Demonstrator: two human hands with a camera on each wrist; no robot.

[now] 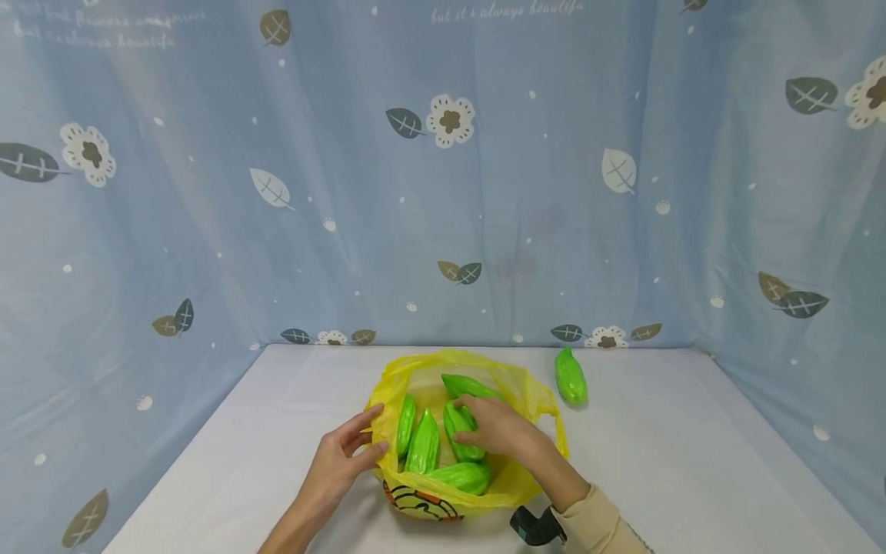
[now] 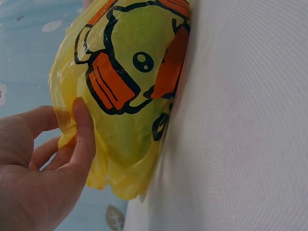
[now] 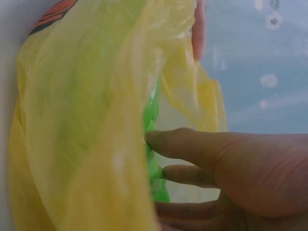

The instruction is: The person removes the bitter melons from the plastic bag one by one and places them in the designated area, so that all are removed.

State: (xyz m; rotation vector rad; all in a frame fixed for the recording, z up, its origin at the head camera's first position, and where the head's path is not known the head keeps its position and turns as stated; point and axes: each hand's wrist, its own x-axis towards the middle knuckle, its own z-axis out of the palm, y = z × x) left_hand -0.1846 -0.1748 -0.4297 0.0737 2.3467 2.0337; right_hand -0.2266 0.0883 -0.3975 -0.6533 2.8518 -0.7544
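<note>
A yellow plastic bag (image 1: 547,400) with a duck print lies with its mouth spread wide on the white table. Inside it are several glossy green bitter melons, one (image 1: 424,442) pointing upward near the left side and another (image 1: 465,477) lying across the front. My left hand (image 1: 341,454) pinches the bag's left rim between thumb and fingers; the left wrist view shows the thin film (image 2: 67,120) caught there. Reaching in over the right rim, my right hand (image 1: 498,425) grips a bitter melon (image 1: 458,431) in the middle. In the right wrist view, the bag wall partly hides that melon.
One more bitter melon (image 1: 571,377) lies outside the bag, toward the back right of the white table (image 1: 657,446). A blue printed curtain (image 1: 512,192) hangs behind the table and along both sides. A dark wrist-worn device (image 1: 536,527) sits by my right sleeve.
</note>
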